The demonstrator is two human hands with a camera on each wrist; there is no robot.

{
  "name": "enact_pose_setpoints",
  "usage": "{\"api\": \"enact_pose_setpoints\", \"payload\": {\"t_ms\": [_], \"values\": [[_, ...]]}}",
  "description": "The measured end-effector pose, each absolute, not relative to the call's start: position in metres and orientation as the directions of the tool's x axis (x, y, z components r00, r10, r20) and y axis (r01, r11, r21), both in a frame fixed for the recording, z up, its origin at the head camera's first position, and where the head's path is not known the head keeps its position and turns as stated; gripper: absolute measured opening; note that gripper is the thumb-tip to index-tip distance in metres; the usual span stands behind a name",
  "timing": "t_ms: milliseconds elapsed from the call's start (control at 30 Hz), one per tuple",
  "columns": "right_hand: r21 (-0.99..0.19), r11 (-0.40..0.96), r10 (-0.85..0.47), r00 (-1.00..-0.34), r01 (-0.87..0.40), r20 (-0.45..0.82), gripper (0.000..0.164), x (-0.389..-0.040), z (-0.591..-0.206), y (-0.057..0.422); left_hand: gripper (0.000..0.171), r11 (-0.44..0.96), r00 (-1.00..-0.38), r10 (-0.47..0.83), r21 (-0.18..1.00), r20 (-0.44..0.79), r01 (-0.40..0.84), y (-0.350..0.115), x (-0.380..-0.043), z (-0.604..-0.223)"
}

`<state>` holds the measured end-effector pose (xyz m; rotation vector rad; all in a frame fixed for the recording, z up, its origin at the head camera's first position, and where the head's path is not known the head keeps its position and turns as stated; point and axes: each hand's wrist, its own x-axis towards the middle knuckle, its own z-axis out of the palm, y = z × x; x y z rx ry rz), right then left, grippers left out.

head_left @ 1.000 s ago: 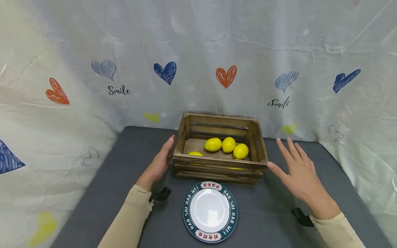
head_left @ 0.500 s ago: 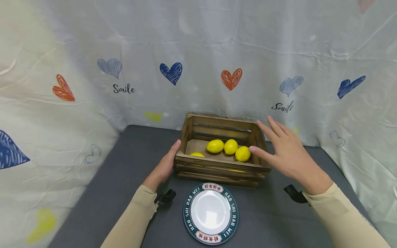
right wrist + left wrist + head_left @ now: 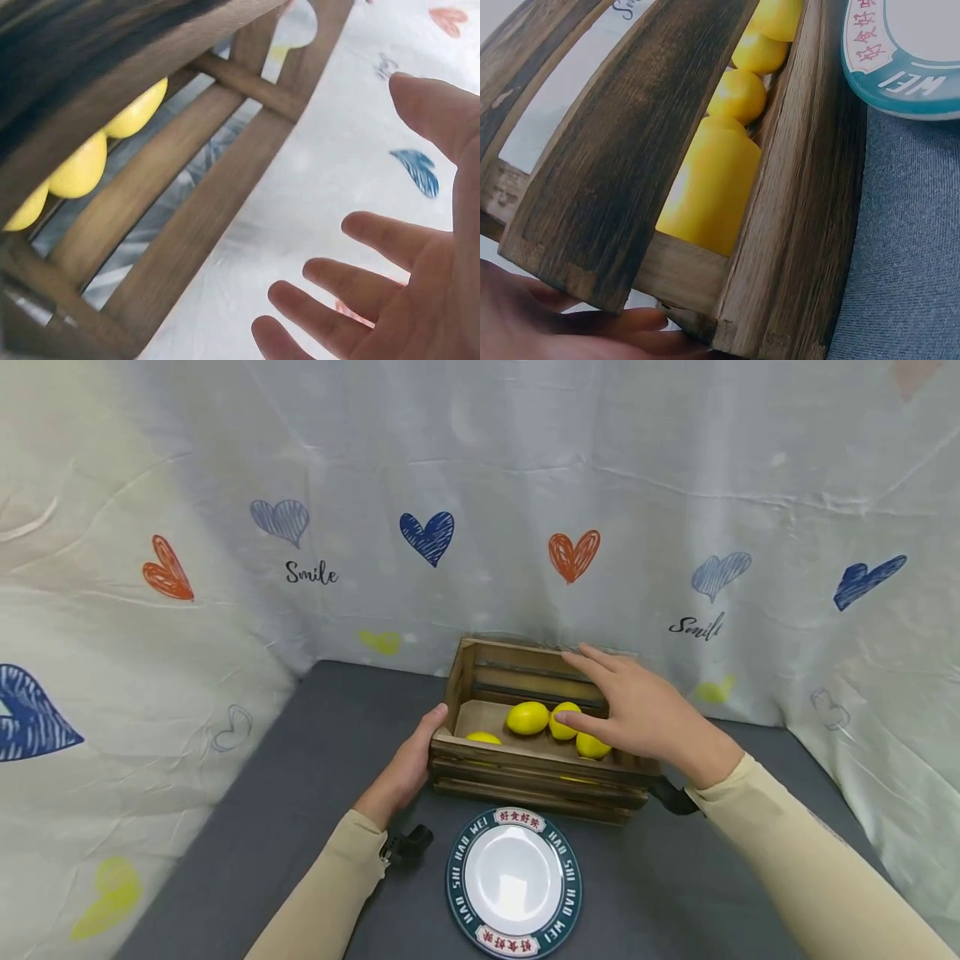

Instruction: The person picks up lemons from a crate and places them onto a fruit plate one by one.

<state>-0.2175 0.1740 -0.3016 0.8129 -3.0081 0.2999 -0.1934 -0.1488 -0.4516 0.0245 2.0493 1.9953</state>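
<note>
A slatted wooden crate (image 3: pixel 540 764) stands at the back of the grey table, with several lemons (image 3: pixel 527 718) inside. My left hand (image 3: pixel 408 768) rests against the crate's left end, thumb at the rim; in the left wrist view its fingers (image 3: pixel 649 321) lie against the outside of the end, partly hidden. Over the crate's right part hovers my right hand (image 3: pixel 641 706), fingers spread and holding nothing. It partly covers the lemons at the right. In the right wrist view its fingertips (image 3: pixel 360 225) stay apart from the crate.
A white plate (image 3: pixel 459 877) with a green lettered rim lies in front of the crate, close to its front slats. Behind and beside the table (image 3: pixel 300 827) hangs a pale curtain (image 3: pixel 495 477) printed with hearts.
My right hand has moved left from beside the crate to above its right part. The left hand has closed the gap and now touches the crate's left end. The lemons stay put.
</note>
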Motion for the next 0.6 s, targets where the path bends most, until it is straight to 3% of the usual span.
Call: {"api": "enact_pose_setpoints", "payload": {"t_ms": [433,600], "values": [[-0.186,0.772,-0.634,-0.759,-0.608,-0.146,0.082,-0.253,-0.322,0.118,0.092,-0.033,-0.968,0.215,0.990,-0.128,-0.138,-0.147,-0.195,-0.459],[-0.178,0.732,-0.681,-0.716,-0.658,-0.155,0.075,-0.264,-0.315,0.100,0.089,-0.058,-0.968,0.225,0.990,-0.113,-0.129,-0.149,-0.196,-0.460]]}}
